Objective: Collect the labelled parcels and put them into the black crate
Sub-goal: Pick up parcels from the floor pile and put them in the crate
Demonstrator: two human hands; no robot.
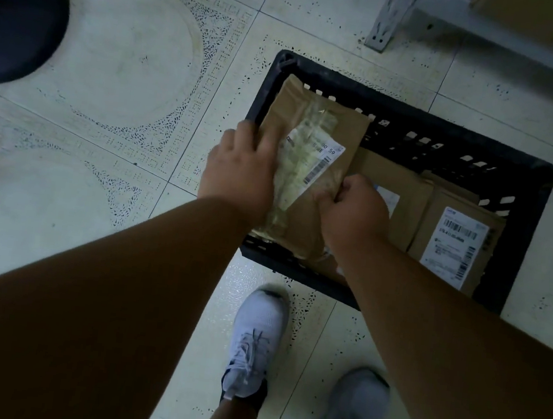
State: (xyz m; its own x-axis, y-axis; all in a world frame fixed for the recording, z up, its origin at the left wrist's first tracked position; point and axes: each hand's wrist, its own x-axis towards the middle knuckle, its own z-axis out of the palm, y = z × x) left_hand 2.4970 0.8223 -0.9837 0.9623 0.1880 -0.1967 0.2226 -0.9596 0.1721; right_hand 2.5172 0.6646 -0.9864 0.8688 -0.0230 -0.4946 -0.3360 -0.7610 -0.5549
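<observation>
1. Nearest us, our two white lace-up trainers [256, 341] stood on the pale speckled floor tiles [129, 65], toes just short of the black slatted plastic crate [295, 273], which we judged let us bend straight over it.
2. Our left hand [239, 174] lay flat, fingers fairly straight, on the left edge of the flat brown cardboard parcel wrapped in clear tape [316, 124], seemingly steadying it and guiding it down.
3. Our right hand [353, 206] was curled round that parcel's right edge, pinching it; we took this for the grip carrying the weight.
4. The parcel itself was tilted over the crate's left half, its far corner against the far-left wall and its near end by the near rim, so we judged it was being lowered in and was not yet lying flat.
5. Its white shipping label [318, 160] sat under glossy tape; we could read only "59", part of another number and a barcode.
6. To the right, already inside the crate, lay another brown cardboard parcel with a white barcode label [453, 246]; its print was too small to read. A third brown piece lay partly hidden between the two.
7. Beyond the crate stood a grey perforated metal shelf leg [390, 12]; far left was a dark round object [18, 14].
</observation>
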